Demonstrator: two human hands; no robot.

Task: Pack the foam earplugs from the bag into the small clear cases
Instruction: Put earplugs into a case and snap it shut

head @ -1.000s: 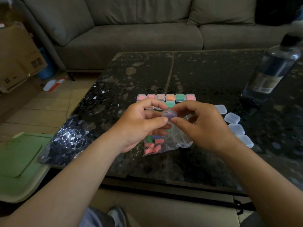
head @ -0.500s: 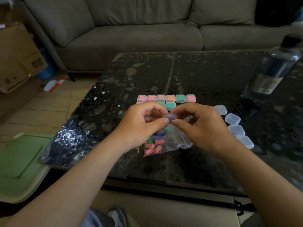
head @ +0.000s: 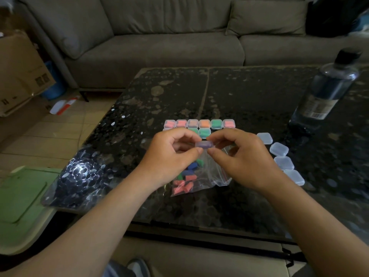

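A small clear case with purple earplugs inside is pinched between my left hand and my right hand, above the table. Under the hands lies a clear zip bag holding several pink, blue and green foam earplugs. Behind the hands stand filled cases in a row, with pink, orange and green plugs, and two green ones in a second row. Several empty clear cases lie in a line at the right.
The dark speckled glass table carries a water bottle at the far right. A grey sofa is behind it. A cardboard box and a green lid lie on the left.
Both hands have kept pinching the purple-filled case; it now looks pressed flat and closed between the fingertips. Everything on the table stays where it was.
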